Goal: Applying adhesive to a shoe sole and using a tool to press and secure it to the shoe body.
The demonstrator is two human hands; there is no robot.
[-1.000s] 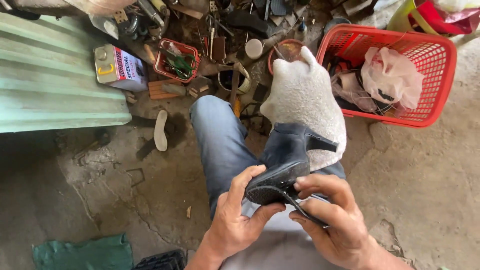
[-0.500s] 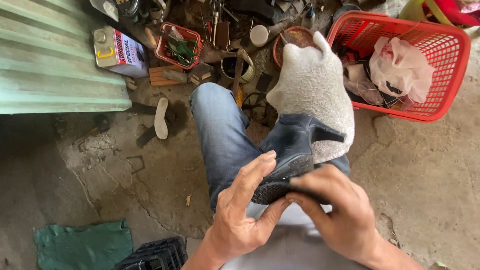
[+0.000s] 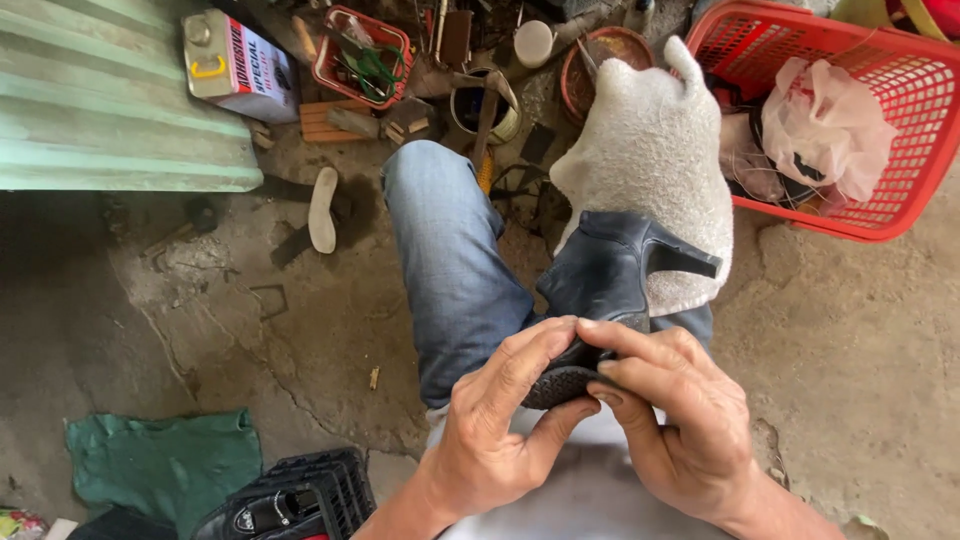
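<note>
**Both hands closed on the toe of a dark heeled boot**

We see a dark blue-grey leather boot [image 3: 605, 275] lying over the person's lap, its slim heel [image 3: 685, 260] jutting out to the right and its black, textured sole turned toward the camera at the toe end. The leather looks smooth with a dull sheen, and the shaft rests against a pale grey woolly cloth [image 3: 650, 150] draped over the knee. The left hand [image 3: 500, 420] wraps the toe from the left, fingers curled over the top and thumb under the sole. The right hand [image 3: 675, 415] closes on the same end from the right, its fingertips meeting those of the left, so both hands grip the boot's front. Beyond the jeans-clad leg [image 3: 450, 260] we make out a red basket [image 3: 900, 110] holding a plastic bag, a metal can [image 3: 238, 65], a loose pale insole [image 3: 322, 208] on the cracked concrete, and a green cloth [image 3: 160, 460].
</note>
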